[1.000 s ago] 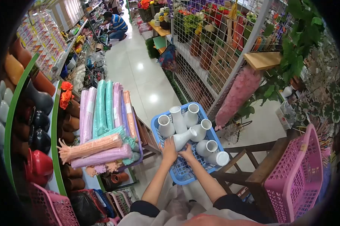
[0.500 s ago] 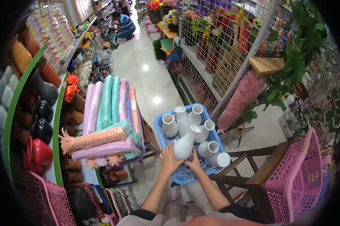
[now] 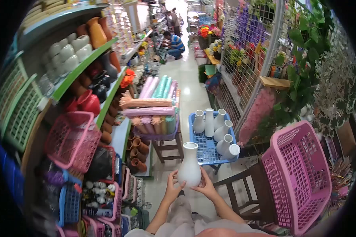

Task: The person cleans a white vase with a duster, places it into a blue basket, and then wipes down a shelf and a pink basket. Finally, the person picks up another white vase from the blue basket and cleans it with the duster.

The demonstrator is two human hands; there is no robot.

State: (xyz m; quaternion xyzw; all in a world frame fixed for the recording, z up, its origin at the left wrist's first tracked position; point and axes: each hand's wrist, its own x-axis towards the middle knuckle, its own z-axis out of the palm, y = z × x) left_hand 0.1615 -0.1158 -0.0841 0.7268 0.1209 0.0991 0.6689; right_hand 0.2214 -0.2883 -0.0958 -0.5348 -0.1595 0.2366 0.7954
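Observation:
Between my two hands I hold a white vase [image 3: 190, 168] upright, its round belly low and its open mouth facing up. My left hand [image 3: 172, 187] is wrapped round the vase's left side, and my right hand [image 3: 206, 185] round its right side near the base. Just beyond the vase stands a blue plastic basket [image 3: 204, 157] with several more white vases [image 3: 224, 130] in it. They line its back and right side, some upright and some tilted outward. The basket's near left floor shows bare lattice.
At left, shelves [image 3: 83, 65] carry pots and vases, with a pink basket [image 3: 73, 138] below. Wrapped pastel bundles [image 3: 150, 112] fill a purple basket on a stool. A large pink basket [image 3: 298, 177] stands at right beside a wire rack [image 3: 241, 79]. Someone in a striped shirt [image 3: 175, 42] squats down the aisle.
The vase has come out from over the blue basket, toward my body, and is now upright instead of tilted. My view has lifted and turned left, showing more shelves.

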